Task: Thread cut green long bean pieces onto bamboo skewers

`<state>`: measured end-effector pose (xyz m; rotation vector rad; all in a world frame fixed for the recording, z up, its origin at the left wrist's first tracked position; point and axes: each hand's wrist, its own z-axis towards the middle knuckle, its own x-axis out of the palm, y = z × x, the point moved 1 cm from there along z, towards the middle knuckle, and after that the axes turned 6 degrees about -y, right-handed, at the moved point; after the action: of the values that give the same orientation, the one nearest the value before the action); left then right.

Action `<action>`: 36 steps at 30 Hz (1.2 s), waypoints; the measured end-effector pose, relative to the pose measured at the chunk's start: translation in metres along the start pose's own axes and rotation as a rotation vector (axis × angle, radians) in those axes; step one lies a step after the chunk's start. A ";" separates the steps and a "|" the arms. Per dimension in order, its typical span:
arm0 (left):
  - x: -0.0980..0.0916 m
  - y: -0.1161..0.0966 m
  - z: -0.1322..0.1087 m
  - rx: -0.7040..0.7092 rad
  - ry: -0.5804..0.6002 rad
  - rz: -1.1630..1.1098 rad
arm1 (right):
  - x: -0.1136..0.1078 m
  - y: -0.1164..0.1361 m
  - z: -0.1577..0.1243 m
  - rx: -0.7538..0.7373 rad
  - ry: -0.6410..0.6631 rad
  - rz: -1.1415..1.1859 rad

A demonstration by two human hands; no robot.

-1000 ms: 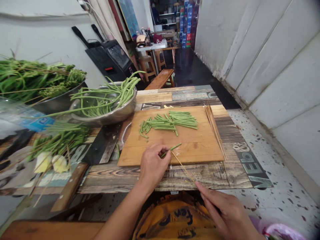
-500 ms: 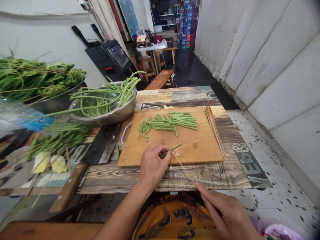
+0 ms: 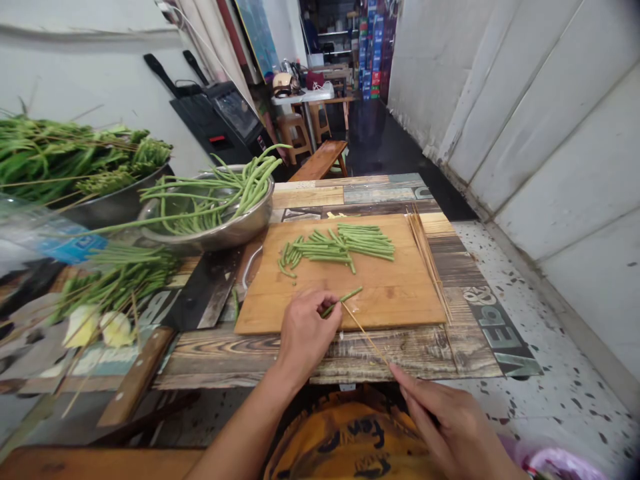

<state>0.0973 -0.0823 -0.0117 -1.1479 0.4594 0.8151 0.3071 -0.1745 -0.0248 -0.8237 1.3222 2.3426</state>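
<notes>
My left hand (image 3: pixel 309 328) pinches a short green bean piece (image 3: pixel 351 293) above the near part of the wooden cutting board (image 3: pixel 395 293). A thin bamboo skewer (image 3: pixel 367 338) slants from the bean down to my right hand (image 3: pixel 445 413), whose fingers close on its lower end. The skewer's tip meets the bean at my left fingertips; how deep it goes in is hidden. Farther back on the board lie several cut bean pieces (image 3: pixel 325 247) in rough rows. Loose skewers (image 3: pixel 429 263) rest along the board's right edge.
A metal bowl (image 3: pixel 210 230) of long beans stands at the left, with a larger basin (image 3: pixel 110 200) of greens behind it. Skewered beans (image 3: pixel 125 277) lie below them. A cleaver (image 3: pixel 137 377) juts over the table's near edge. A wooden bench (image 3: pixel 320 160) stands beyond the table.
</notes>
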 end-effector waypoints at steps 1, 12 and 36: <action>0.000 0.000 0.000 0.009 0.000 -0.001 | 0.000 0.001 0.000 -0.001 0.006 -0.008; 0.001 -0.003 -0.002 0.065 -0.015 0.004 | -0.002 0.012 0.009 -0.006 0.046 -0.112; -0.032 0.019 0.049 0.238 -0.106 0.131 | 0.021 -0.003 0.040 0.031 -0.020 -0.197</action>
<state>0.0583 -0.0442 0.0161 -0.8572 0.5329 0.9045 0.2794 -0.1387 -0.0238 -0.8768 1.2073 2.1673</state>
